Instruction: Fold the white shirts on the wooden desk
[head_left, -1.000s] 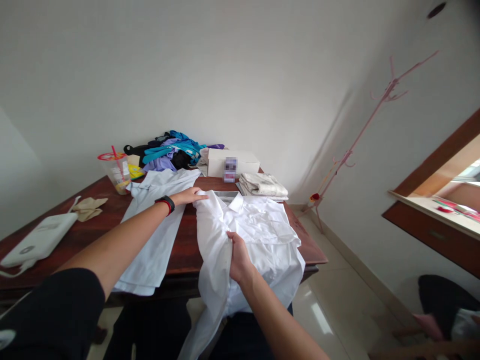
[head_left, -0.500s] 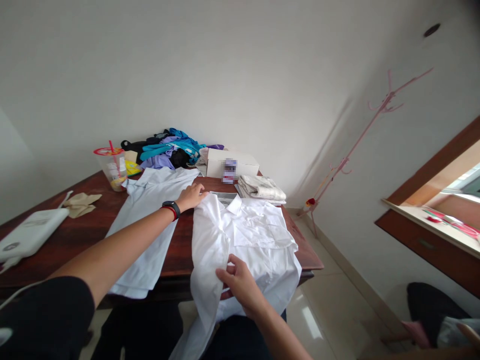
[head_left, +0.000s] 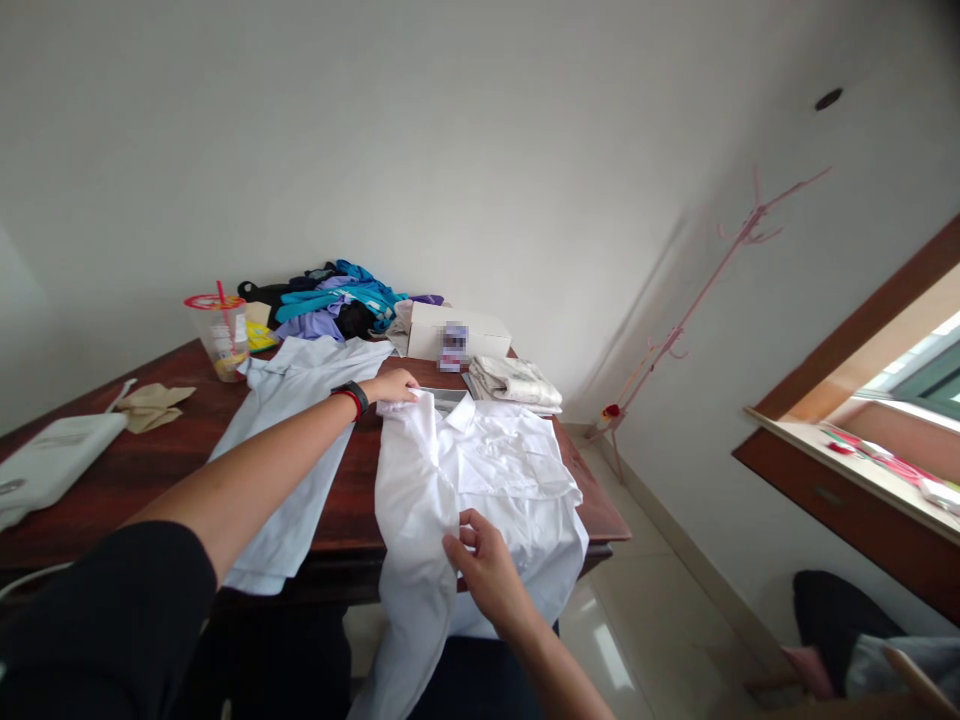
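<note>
A white shirt [head_left: 510, 460] with a collar lies face up on the dark wooden table [head_left: 349, 500], its lower part and one sleeve hanging over the front edge. My left hand [head_left: 394, 387] pinches the shirt's shoulder beside the collar. Lower down, my right hand [head_left: 486, 568] has thumb and fingers closed on the edge of the hanging sleeve [head_left: 416, 570]. Left of it, under my left forearm, a pale blue-white garment [head_left: 277, 470] is spread flat, its hem past the table edge.
At the back are heaped clothes [head_left: 341, 300], a white box [head_left: 484, 330] and a folded cloth stack [head_left: 516, 380]. A plastic cup with straw [head_left: 225, 340], a beige cloth [head_left: 155, 405] and a white device [head_left: 60, 455] sit left. A pink coat rack [head_left: 712, 270] stands right.
My left hand's fingers, spread at the shirt's shoulder before, have closed on the fabric and lifted it slightly. My right hand stays at the sleeve edge. The view has shifted a little.
</note>
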